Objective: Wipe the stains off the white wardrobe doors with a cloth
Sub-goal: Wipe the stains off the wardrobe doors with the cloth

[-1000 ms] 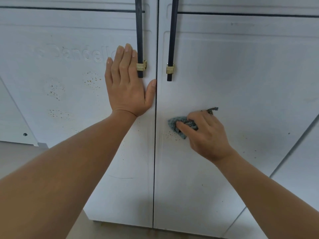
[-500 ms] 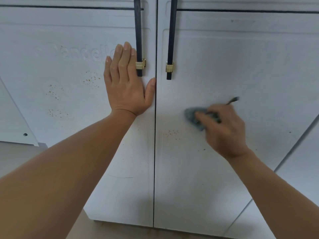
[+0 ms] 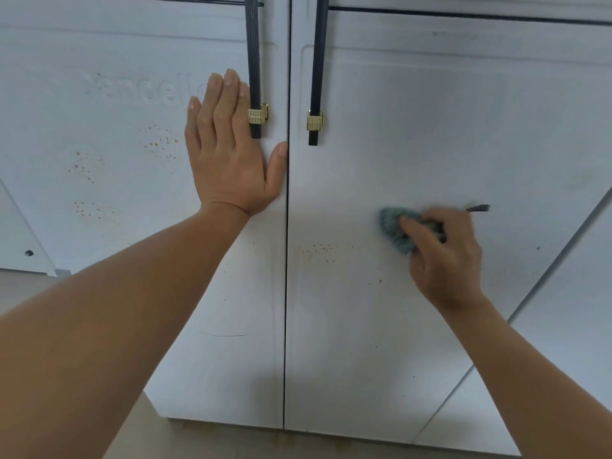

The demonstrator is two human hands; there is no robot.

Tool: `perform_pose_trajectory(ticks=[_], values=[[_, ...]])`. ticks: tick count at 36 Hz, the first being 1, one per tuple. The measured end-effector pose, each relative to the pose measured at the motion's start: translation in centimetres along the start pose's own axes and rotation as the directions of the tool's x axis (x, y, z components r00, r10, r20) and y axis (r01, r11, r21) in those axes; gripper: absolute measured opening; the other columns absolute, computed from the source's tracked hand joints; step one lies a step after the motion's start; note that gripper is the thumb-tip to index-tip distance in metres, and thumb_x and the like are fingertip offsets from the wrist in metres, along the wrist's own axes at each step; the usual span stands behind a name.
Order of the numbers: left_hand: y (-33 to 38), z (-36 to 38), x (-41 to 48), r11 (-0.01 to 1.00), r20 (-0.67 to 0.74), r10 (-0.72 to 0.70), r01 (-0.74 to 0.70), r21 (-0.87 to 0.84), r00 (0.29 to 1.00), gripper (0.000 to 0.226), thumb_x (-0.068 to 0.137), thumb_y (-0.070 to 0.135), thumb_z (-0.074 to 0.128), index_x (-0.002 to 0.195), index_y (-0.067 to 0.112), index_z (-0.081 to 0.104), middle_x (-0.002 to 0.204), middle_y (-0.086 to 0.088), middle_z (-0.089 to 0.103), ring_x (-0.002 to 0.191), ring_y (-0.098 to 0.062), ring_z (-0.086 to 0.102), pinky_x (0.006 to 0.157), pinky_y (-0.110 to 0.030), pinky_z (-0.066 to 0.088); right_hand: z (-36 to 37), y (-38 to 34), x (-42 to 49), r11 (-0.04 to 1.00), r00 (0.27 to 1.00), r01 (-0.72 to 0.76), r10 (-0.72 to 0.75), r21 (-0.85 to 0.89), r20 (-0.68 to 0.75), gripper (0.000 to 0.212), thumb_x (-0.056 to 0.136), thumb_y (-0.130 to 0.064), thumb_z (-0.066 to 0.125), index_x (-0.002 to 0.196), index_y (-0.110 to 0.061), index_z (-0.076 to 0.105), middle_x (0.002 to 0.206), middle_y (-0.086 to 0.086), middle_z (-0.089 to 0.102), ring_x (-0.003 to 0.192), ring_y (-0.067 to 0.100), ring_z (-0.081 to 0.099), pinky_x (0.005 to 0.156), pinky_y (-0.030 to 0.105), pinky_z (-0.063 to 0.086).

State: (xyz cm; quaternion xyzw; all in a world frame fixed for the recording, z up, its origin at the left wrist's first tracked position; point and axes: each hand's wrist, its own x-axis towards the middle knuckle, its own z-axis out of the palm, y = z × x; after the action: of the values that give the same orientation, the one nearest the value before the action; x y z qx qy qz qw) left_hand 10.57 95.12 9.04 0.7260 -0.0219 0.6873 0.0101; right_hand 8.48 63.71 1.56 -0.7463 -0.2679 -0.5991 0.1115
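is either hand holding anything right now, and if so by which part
The right hand holds a grey-blue cloth, bunched under its fingers against the right door. The left hand holds nothing; it lies flat on the left door.

Home bedroom: white wardrobe doors (image 3: 414, 127), dark handles (image 3: 253, 61).

Matt white doors (image 3: 414, 134), ribbed black handles (image 3: 254, 61), nubby cloth (image 3: 392, 226)

A beige floor (image 3: 23, 289) shows at the frame's left edge and bottom, under even, soft light.
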Motion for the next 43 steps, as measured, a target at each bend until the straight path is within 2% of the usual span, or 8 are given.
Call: perform_pose_trajectory(ticks=[5, 12, 18, 22, 25, 29, 36, 43], values=[[-0.1, 0.0, 0.0, 1.0, 0.001, 0.006, -0.006, 0.009, 1.0, 0.078, 0.103, 0.051, 0.041, 0.153, -0.008, 0.034, 0.159, -0.024, 0.039, 0.149, -0.041, 0.033, 0.125, -0.055, 0.023, 1.4, -2.2, 0.7, 0.908, 0.882, -0.393, 0.417, 0.146, -0.218, 0.025, 0.089, 0.016, 0.048, 0.1, 0.008, 0.069, 0.098, 0.028, 0.055, 0.089, 0.04, 0.056, 0.08, 0.039, 0.047], [-0.3, 0.3, 0.0, 1.0, -0.033, 0.018, -0.017, 0.014, 0.999, 0.077, 0.103, 0.05, 0.04, 0.152, -0.009, 0.035, 0.158, -0.024, 0.04, 0.148, -0.04, 0.032, 0.124, -0.057, 0.025, 1.1, -1.6, -1.4, 0.995, 0.998, 0.036, -0.04, 0.089, 0.048, 0.022, 0.093, 0.005, 0.058, 0.107, -0.004, 0.073, 0.097, 0.022, 0.063, 0.086, 0.035, 0.056, 0.069, 0.036, 0.048], [-0.4, 0.4, -0.2, 1.0, -0.042, 0.023, -0.023, 0.001, 0.999, 0.078, 0.102, 0.051, 0.04, 0.153, -0.007, 0.034, 0.159, -0.023, 0.039, 0.149, -0.038, 0.029, 0.124, -0.055, 0.023, -3.5, 4.6, 0.7, 0.9, 0.841, -0.421, 0.434, 0.113, -0.324, 0.037, 0.082, 0.021, 0.047, 0.11, 0.008, 0.068, 0.107, 0.009, 0.053, 0.099, 0.026, 0.054, 0.093, 0.026, 0.045], [-0.5, 0.3, -0.2, 0.999, -0.03, 0.047, -0.047, 0.004, 0.998, 0.088, 0.099, 0.06, 0.042, 0.153, -0.008, 0.032, 0.159, -0.024, 0.037, 0.15, -0.039, 0.027, 0.124, -0.058, 0.023, -4.4, 6.7, 0.0, 0.825, 0.753, -0.55, 0.557, 0.129, -0.351, 0.041, 0.08, 0.018, 0.04, 0.11, 0.007, 0.066, 0.108, 0.001, 0.051, 0.099, 0.017, 0.052, 0.09, 0.031, 0.049], [-0.6, 0.3, -0.3, 0.999, -0.011, 0.046, -0.046, 0.01, 0.999, 0.097, 0.096, 0.07, 0.046, 0.154, -0.006, 0.031, 0.16, -0.024, 0.036, 0.15, -0.04, 0.029, 0.124, -0.058, 0.022, -3.5, 4.4, -2.1, 0.856, 0.835, -0.512, 0.517, 0.074, -0.188, 0.033, 0.083, 0.013, 0.042, 0.103, 0.009, 0.067, 0.102, 0.027, 0.054, 0.097, 0.031, 0.052, 0.091, 0.027, 0.045], [-0.5, 0.2, -0.3, 0.999, 0.002, 0.047, -0.048, 0.008, 0.999, 0.101, 0.094, 0.072, 0.048, 0.155, -0.007, 0.03, 0.16, -0.024, 0.035, 0.15, -0.041, 0.028, 0.125, -0.058, 0.021, -3.0, 2.8, -4.3, 0.96, 0.96, -0.276, 0.273, 0.047, 0.063, 0.034, 0.103, -0.004, 0.04, 0.104, 0.008, 0.071, 0.1, 0.024, 0.056, 0.091, 0.033, 0.053, 0.087, 0.024, 0.039], [-0.4, 0.0, -0.5, 0.999, -0.004, 0.036, -0.036, -0.004, 0.999, 0.097, 0.097, 0.069, 0.046, 0.156, -0.005, 0.027, 0.161, -0.022, 0.033, 0.152, -0.038, 0.025, 0.126, -0.055, 0.017, -2.7, 3.5, -3.7, 0.865, 0.852, -0.493, 0.501, 0.091, -0.153, 0.029, 0.102, -0.001, 0.044, 0.105, 0.009, 0.07, 0.102, 0.026, 0.056, 0.095, 0.03, 0.054, 0.086, 0.03, 0.049], [-0.7, 0.4, -0.5, 0.999, -0.008, 0.023, -0.023, -0.023, 1.0, 0.096, 0.096, 0.066, 0.049, 0.157, -0.004, 0.025, 0.161, -0.023, 0.031, 0.156, -0.016, 0.003, 0.129, -0.04, 0.001, -3.8, 3.3, -4.6, 0.915, 0.924, -0.379, 0.383, 0.135, -0.004, 0.031, 0.088, 0.009, 0.046, 0.105, 0.007, 0.072, 0.101, 0.023, 0.058, 0.096, 0.033, 0.057, 0.088, 0.034, 0.051]])
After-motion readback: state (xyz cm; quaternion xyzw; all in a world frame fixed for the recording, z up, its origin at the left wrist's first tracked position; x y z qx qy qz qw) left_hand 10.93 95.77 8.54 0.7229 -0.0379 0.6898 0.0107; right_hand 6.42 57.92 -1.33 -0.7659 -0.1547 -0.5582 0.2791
